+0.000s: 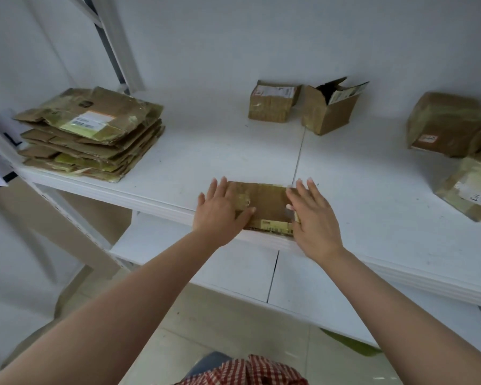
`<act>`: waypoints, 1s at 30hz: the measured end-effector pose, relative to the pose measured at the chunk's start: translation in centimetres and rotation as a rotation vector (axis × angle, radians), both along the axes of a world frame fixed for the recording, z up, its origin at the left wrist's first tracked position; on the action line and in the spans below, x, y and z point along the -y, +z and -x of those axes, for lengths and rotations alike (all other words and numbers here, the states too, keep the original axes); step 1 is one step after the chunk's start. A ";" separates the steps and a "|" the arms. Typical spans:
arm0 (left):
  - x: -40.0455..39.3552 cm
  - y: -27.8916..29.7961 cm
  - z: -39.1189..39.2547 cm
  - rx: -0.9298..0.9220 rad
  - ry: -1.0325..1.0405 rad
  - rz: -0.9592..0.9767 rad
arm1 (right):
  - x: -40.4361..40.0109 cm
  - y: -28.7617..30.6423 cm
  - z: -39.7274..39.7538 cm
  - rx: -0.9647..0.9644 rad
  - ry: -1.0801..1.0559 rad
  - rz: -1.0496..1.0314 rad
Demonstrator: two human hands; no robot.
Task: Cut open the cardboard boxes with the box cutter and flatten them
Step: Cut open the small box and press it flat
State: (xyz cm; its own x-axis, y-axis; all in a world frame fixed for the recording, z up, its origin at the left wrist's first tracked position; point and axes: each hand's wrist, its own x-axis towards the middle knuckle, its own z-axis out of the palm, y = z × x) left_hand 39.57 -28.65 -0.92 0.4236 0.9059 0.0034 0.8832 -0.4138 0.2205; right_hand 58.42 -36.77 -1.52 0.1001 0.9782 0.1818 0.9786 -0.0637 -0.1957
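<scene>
- The flattening step is judged to be in hand: a box (264,207) is pressed flat at the front edge of the surface (206,154), at about 6 o'clock.
- The left hand (220,209) is laid on the box's left end, its fingers (220,187) straight and released, nothing being gripped.
- The right hand (314,218) is laid on the right end, its fingers (307,190) likewise spread and released; the thumb rests on the cardboard.
- No box cutter can be seen anywhere, so where it lies cannot be told.
- A stack (95,134) of flattened boxes is kept at 10 o'clock, well apart from the hands.
- The next move is judged to call for a grip on the flat box and a carry across to the stack, and then for the cutter to be found.
- Work is left: a taped box (272,102) and an open box (329,107) stand just beside each other at 12 to 1 o'clock, and two more taped boxes, a large one (450,123) and a small one (472,184), stand close together at 3 o'clock.
- The surface is a white board with a seam (299,154) running back from the box.
- A lower shelf (233,262) is seen under it, and a pale tiled floor (206,329) below.
- A white wall (261,37) closes the back, and a slanted white frame (117,37) rises at 11 o'clock.
</scene>
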 end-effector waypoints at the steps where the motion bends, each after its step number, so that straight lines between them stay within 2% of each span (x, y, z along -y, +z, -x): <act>1: 0.0 -0.1 0.1 -0.008 0.066 0.017 | 0.1 -0.1 0.0 0.003 -0.065 0.017; 5: 0.1 -1.4 -0.1 -0.037 0.172 0.091 | 0.3 -1.0 0.1 0.019 -0.268 0.227; 8: 0.2 -2.3 -0.5 -0.001 0.206 0.068 | -0.1 -1.5 0.6 0.007 -0.289 0.242; 10: 0.3 -2.6 -0.7 0.104 0.190 0.022 | -0.3 -1.5 0.8 -0.037 -0.281 0.192; 15: 1.4 -2.9 -0.5 0.510 0.132 -0.019 | -0.3 -1.8 1.1 -0.135 -0.281 0.004; 17: 1.4 -2.8 -0.2 0.571 0.120 -0.037 | -0.6 -1.6 1.5 -0.160 -0.289 -0.051; 21: -0.3 -1.8 1.0 0.570 0.100 -0.132 | -2.1 -0.5 3.0 -0.268 -0.316 -0.105; 24: -2.5 -0.5 3.0 0.549 0.081 -0.200 | -4.2 0.4 4.8 -0.277 -0.320 -0.134; 30: -8.6 2.8 10.6 0.439 0.094 -0.349 | -11.2 2.4 11.7 -0.324 -0.242 -0.204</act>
